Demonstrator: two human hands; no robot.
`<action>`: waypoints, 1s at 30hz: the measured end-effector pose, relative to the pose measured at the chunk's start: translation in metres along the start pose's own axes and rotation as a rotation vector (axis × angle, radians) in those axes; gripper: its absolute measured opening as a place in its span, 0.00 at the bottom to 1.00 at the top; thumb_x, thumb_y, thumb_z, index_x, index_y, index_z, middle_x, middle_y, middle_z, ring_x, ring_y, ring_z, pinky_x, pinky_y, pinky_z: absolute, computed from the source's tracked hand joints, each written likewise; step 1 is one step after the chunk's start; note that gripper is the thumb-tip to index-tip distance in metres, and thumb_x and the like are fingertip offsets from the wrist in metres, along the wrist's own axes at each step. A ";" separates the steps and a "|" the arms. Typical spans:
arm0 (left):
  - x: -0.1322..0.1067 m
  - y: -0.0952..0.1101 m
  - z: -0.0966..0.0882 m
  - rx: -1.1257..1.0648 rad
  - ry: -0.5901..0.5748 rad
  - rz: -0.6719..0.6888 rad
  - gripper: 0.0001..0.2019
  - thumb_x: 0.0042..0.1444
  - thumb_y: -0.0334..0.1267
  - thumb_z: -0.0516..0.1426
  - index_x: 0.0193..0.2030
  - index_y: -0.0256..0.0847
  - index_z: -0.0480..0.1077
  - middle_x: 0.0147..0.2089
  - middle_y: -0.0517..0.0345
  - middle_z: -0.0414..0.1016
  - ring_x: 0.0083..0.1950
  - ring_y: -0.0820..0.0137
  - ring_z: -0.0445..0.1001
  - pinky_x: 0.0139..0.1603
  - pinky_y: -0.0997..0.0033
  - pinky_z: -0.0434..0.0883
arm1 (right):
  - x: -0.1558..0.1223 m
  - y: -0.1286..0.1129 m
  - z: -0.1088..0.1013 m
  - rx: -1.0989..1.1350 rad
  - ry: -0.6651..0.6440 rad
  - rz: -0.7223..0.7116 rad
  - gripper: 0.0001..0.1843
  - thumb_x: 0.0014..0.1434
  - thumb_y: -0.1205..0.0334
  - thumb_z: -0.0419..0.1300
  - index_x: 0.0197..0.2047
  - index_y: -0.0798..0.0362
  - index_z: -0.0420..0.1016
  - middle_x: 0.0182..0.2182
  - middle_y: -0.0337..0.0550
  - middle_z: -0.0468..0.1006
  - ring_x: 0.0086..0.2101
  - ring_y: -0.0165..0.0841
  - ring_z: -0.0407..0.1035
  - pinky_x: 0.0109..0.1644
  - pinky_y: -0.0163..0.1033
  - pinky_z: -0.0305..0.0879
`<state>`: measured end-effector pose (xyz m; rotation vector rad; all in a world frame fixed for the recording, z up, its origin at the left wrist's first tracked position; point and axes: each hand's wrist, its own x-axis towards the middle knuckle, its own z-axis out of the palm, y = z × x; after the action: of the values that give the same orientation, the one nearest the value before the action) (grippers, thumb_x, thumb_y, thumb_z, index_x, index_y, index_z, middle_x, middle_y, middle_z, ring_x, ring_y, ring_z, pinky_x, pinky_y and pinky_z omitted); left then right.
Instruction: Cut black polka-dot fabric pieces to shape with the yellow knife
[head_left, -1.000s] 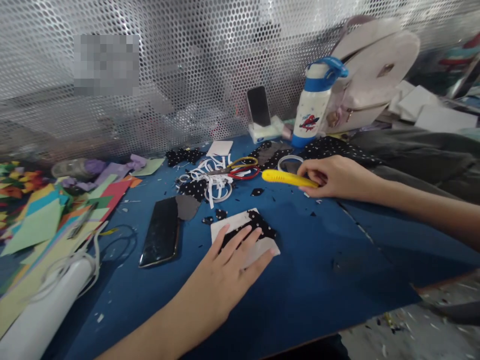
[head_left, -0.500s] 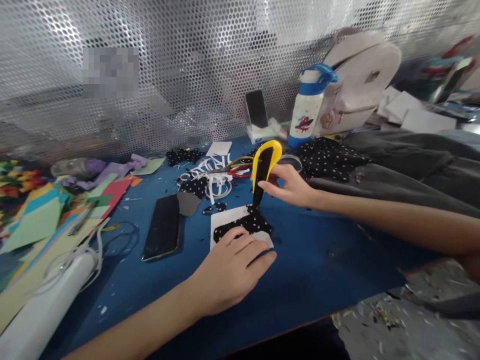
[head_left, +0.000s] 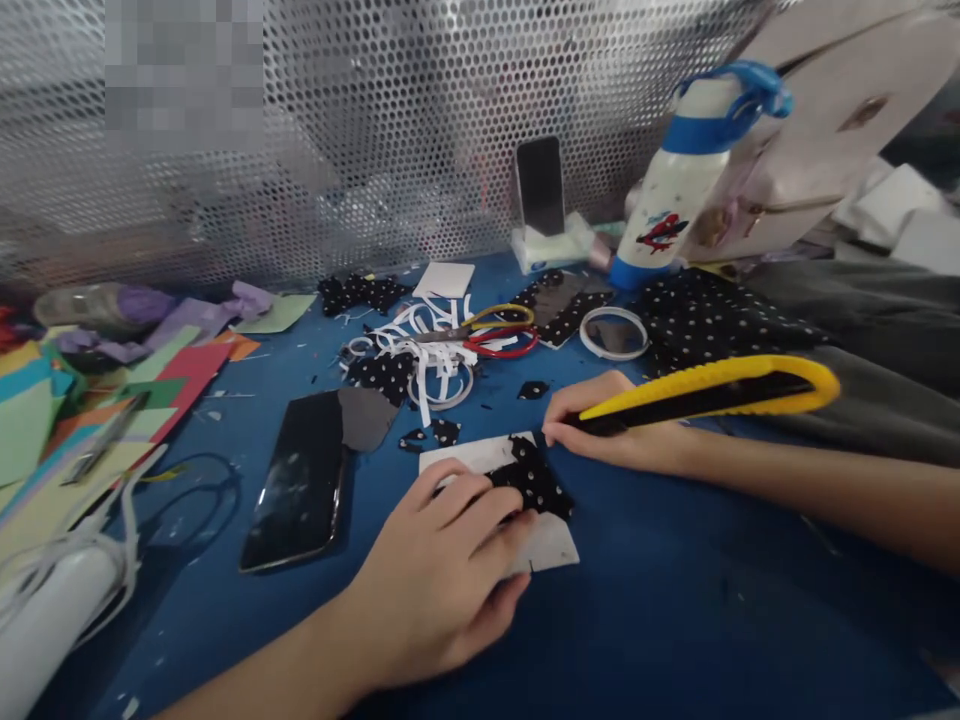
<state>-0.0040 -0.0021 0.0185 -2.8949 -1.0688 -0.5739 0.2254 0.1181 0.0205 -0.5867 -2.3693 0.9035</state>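
My right hand (head_left: 604,425) grips a yellow and black utility knife (head_left: 705,393) near its front end, the handle pointing right. The blade tip is hidden by my fingers. It is just right of a piece of black polka-dot fabric (head_left: 541,478) that lies on white paper (head_left: 553,543). My left hand (head_left: 450,560) has its bent fingers on this fabric and paper, covering their left part. Small dotted fabric scraps (head_left: 446,432) lie just behind the paper.
A black phone (head_left: 296,475) lies left of my left hand. Behind are scissors (head_left: 499,343) on white strips, a tape roll (head_left: 613,333) and a white and blue bottle (head_left: 679,175). Coloured paper (head_left: 180,390) and a white power strip (head_left: 60,600) are at the left.
The knife has tipped from upright to nearly level, pointing right, still in my right hand. My left hand's fingers have curled more over the fabric. The view has moved closer.
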 end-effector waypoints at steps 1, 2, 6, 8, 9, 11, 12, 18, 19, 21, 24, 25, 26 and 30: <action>-0.001 0.000 0.001 -0.012 0.003 -0.009 0.16 0.62 0.39 0.55 0.54 0.39 0.71 0.53 0.54 0.74 0.51 0.61 0.69 0.59 0.54 0.59 | -0.001 -0.003 -0.001 -0.014 0.000 0.005 0.09 0.62 0.63 0.59 0.30 0.56 0.75 0.26 0.38 0.76 0.27 0.26 0.69 0.32 0.31 0.61; -0.002 0.000 0.002 -0.023 0.006 -0.017 0.16 0.62 0.40 0.55 0.54 0.38 0.71 0.54 0.55 0.73 0.53 0.61 0.68 0.60 0.54 0.57 | -0.003 -0.006 -0.001 -0.012 0.013 0.002 0.12 0.63 0.63 0.57 0.29 0.56 0.75 0.25 0.38 0.75 0.26 0.26 0.68 0.31 0.31 0.60; -0.004 -0.002 0.006 -0.052 0.032 -0.004 0.15 0.62 0.39 0.55 0.53 0.36 0.72 0.55 0.56 0.74 0.55 0.62 0.68 0.64 0.55 0.53 | -0.014 -0.020 0.006 0.107 0.056 0.052 0.09 0.64 0.66 0.53 0.33 0.54 0.72 0.23 0.34 0.71 0.22 0.23 0.64 0.28 0.29 0.58; -0.005 -0.003 0.007 -0.057 0.039 0.005 0.15 0.61 0.37 0.56 0.53 0.34 0.72 0.55 0.56 0.75 0.55 0.62 0.68 0.66 0.56 0.52 | -0.019 -0.022 0.012 0.157 0.013 0.016 0.02 0.60 0.68 0.56 0.36 0.53 0.69 0.23 0.34 0.70 0.22 0.23 0.63 0.26 0.29 0.58; -0.005 -0.004 0.007 -0.061 0.038 0.007 0.15 0.61 0.37 0.56 0.52 0.34 0.73 0.55 0.56 0.75 0.55 0.62 0.68 0.66 0.56 0.51 | -0.020 -0.022 0.014 0.165 -0.012 0.003 0.02 0.59 0.68 0.57 0.35 0.53 0.67 0.23 0.33 0.70 0.21 0.23 0.62 0.25 0.29 0.57; -0.005 -0.005 0.007 -0.066 0.035 0.007 0.15 0.61 0.37 0.56 0.53 0.34 0.73 0.55 0.57 0.75 0.56 0.63 0.67 0.68 0.57 0.49 | -0.021 -0.020 0.018 0.170 -0.043 -0.003 0.05 0.58 0.68 0.58 0.31 0.53 0.65 0.21 0.32 0.67 0.21 0.23 0.61 0.25 0.29 0.56; -0.006 -0.005 0.007 -0.066 0.034 0.007 0.15 0.61 0.37 0.56 0.53 0.34 0.73 0.55 0.58 0.75 0.57 0.63 0.67 0.69 0.57 0.48 | -0.021 -0.019 0.018 0.177 -0.055 0.002 0.08 0.58 0.68 0.59 0.29 0.53 0.63 0.21 0.31 0.66 0.21 0.22 0.60 0.25 0.29 0.55; -0.006 -0.006 0.008 -0.069 0.031 -0.006 0.17 0.60 0.37 0.57 0.54 0.34 0.72 0.56 0.59 0.74 0.58 0.65 0.67 0.71 0.59 0.46 | -0.018 -0.014 0.017 0.265 -0.129 0.048 0.12 0.58 0.69 0.60 0.27 0.53 0.61 0.20 0.31 0.64 0.21 0.21 0.60 0.25 0.28 0.55; -0.006 -0.006 0.009 -0.068 0.027 -0.008 0.17 0.60 0.38 0.56 0.54 0.34 0.72 0.56 0.59 0.74 0.58 0.66 0.67 0.72 0.59 0.45 | -0.018 -0.014 0.018 0.260 -0.132 0.058 0.11 0.58 0.69 0.60 0.27 0.53 0.61 0.20 0.31 0.64 0.21 0.21 0.60 0.25 0.28 0.55; -0.005 -0.006 0.009 -0.068 0.022 -0.013 0.17 0.60 0.39 0.56 0.54 0.34 0.72 0.56 0.59 0.74 0.58 0.67 0.67 0.72 0.60 0.44 | -0.019 -0.013 0.020 0.238 -0.130 0.074 0.12 0.58 0.68 0.60 0.27 0.53 0.62 0.20 0.31 0.64 0.20 0.21 0.59 0.24 0.28 0.54; -0.005 -0.006 0.009 -0.071 0.025 -0.014 0.18 0.60 0.40 0.57 0.55 0.35 0.72 0.55 0.59 0.74 0.57 0.67 0.67 0.73 0.60 0.43 | -0.018 -0.011 0.024 0.212 -0.109 0.041 0.13 0.59 0.66 0.60 0.26 0.54 0.62 0.18 0.31 0.64 0.19 0.20 0.58 0.23 0.28 0.53; -0.005 -0.006 0.010 -0.078 0.029 -0.017 0.17 0.60 0.40 0.57 0.54 0.35 0.72 0.55 0.59 0.74 0.57 0.67 0.67 0.73 0.60 0.43 | -0.018 -0.010 0.025 0.206 -0.118 0.024 0.13 0.59 0.66 0.60 0.25 0.54 0.63 0.19 0.31 0.65 0.19 0.20 0.59 0.23 0.28 0.53; -0.005 -0.005 0.010 -0.086 0.030 -0.022 0.17 0.60 0.40 0.57 0.54 0.35 0.72 0.55 0.59 0.74 0.57 0.67 0.67 0.73 0.60 0.43 | -0.017 -0.009 0.026 0.201 -0.134 0.012 0.12 0.59 0.66 0.60 0.25 0.54 0.63 0.19 0.32 0.67 0.19 0.20 0.59 0.23 0.28 0.53; -0.005 -0.004 0.011 -0.094 0.011 -0.026 0.16 0.61 0.39 0.57 0.54 0.35 0.72 0.55 0.58 0.74 0.58 0.66 0.66 0.73 0.58 0.42 | -0.016 -0.009 0.026 0.215 -0.155 0.024 0.12 0.60 0.65 0.60 0.25 0.55 0.65 0.19 0.32 0.67 0.20 0.20 0.60 0.23 0.27 0.53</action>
<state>-0.0062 -0.0005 0.0066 -2.9578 -1.1088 -0.6570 0.2197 0.0912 0.0057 -0.4749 -2.3622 1.2357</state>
